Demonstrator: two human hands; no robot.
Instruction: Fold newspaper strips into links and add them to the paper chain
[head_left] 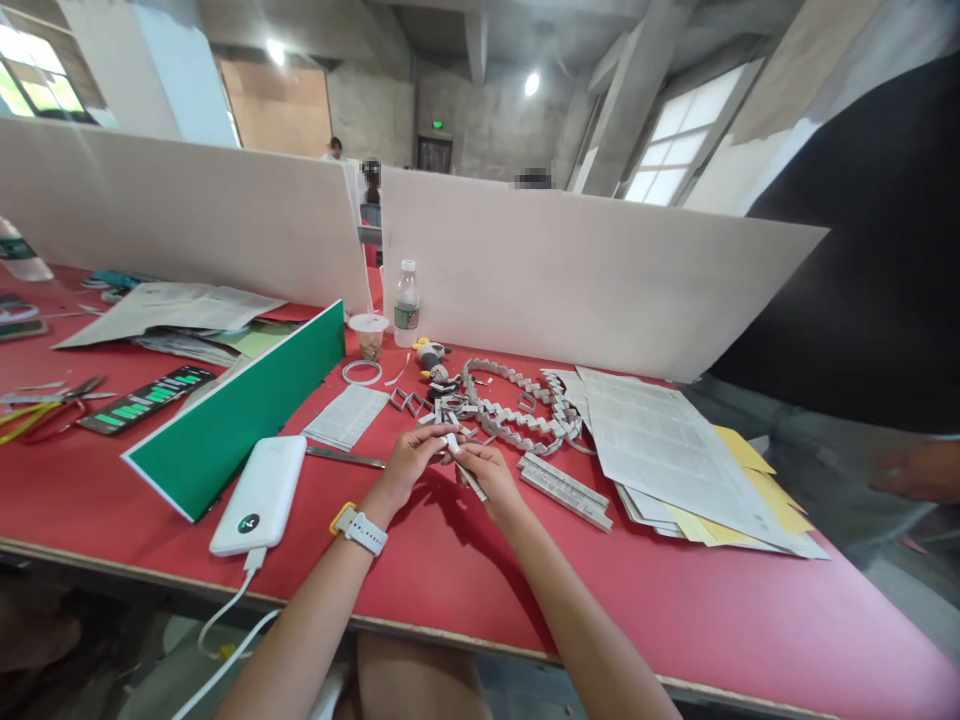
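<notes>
Above the near part of the red table [622,600], my left hand [409,462] and my right hand [489,476] meet with fingers closed. Both pinch a small folded paper strip [452,443]; a printed length of it sticks out below my right fingers. Just beyond them lies a zigzag chain [517,415] of folded printed paper, with loose folded links [411,402] at its left. Flat paper strips [566,490] lie right of my right hand. A metal ruler [345,457] reaches toward my left wrist, which wears a watch [360,528].
Left of my hands are a white power bank [262,495] with a cable and a green divider board [247,410]. A cup [370,336] and a water bottle [406,305] stand by the white partition [600,280]. Printed sheets [675,450] lie right. A person in black [862,260] stands nearby.
</notes>
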